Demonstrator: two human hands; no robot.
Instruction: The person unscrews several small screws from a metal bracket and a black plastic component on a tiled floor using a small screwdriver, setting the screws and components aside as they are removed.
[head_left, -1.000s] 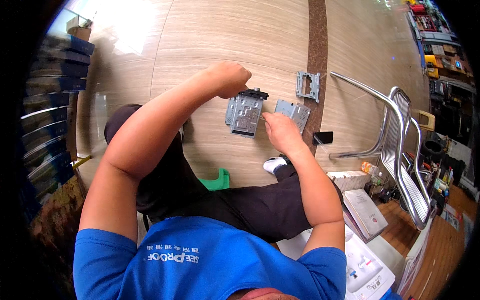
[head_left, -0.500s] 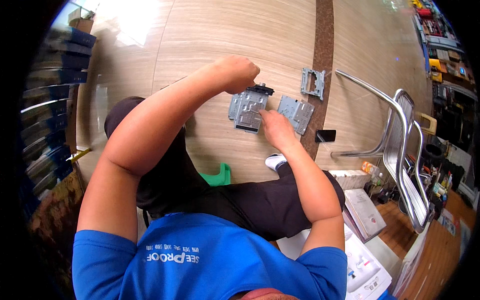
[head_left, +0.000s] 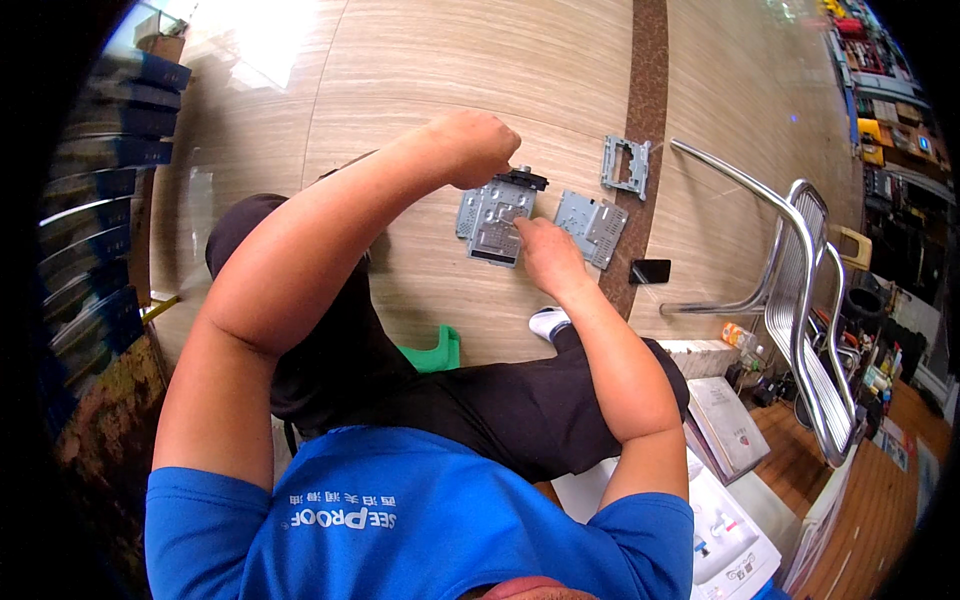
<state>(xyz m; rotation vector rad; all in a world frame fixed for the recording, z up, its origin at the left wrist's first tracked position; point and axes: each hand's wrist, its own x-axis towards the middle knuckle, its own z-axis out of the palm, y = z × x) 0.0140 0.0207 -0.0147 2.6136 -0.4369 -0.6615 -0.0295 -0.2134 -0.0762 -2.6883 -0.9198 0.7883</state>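
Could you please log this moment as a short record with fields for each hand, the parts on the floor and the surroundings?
Left hand: left hand closed in a fist around a tool, at the top edge of the grey perforated metal bracket
Right hand: right hand pressing flat on that bracket's lower right side
Other parts: second grey metal plate beside it; third grey metal frame farther off
Surface: pale wood-pattern floor
Nearby: small black phone-like slab; chrome metal chair
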